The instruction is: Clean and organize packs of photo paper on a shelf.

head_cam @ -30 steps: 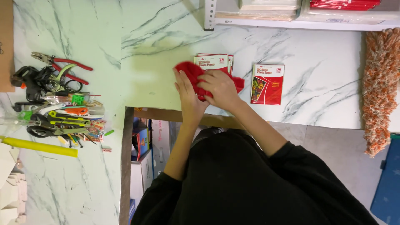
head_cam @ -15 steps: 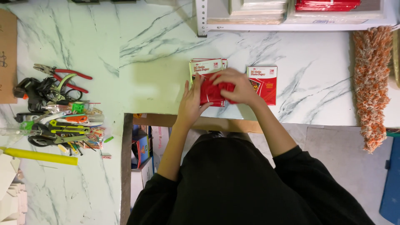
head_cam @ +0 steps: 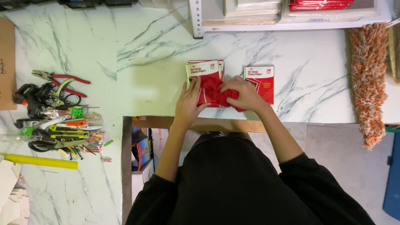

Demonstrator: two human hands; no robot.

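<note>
A bunched red cloth point(head_cam: 216, 95) lies over a stack of red-and-white paper packs point(head_cam: 205, 70) on the white marble table point(head_cam: 150, 62). My right hand point(head_cam: 243, 92) presses down on the cloth and clutches it. My left hand point(head_cam: 188, 102) lies flat with fingers apart on the left edge of the stack, touching the cloth's edge. A single red-and-white pack point(head_cam: 261, 79) sits just to the right, partly under my right hand.
A heap of pliers, scissors and cutters point(head_cam: 54, 116) and a yellow ruler point(head_cam: 39, 161) lie at the left. A metal shelf with stacked packs point(head_cam: 287, 14) runs along the back. An orange fluffy duster point(head_cam: 368, 79) hangs at the right.
The cloth and both hands have shifted from the gap between the packs onto the left stack. My right hand now bunches the cloth there, and the left hand has moved up beside the stack.
</note>
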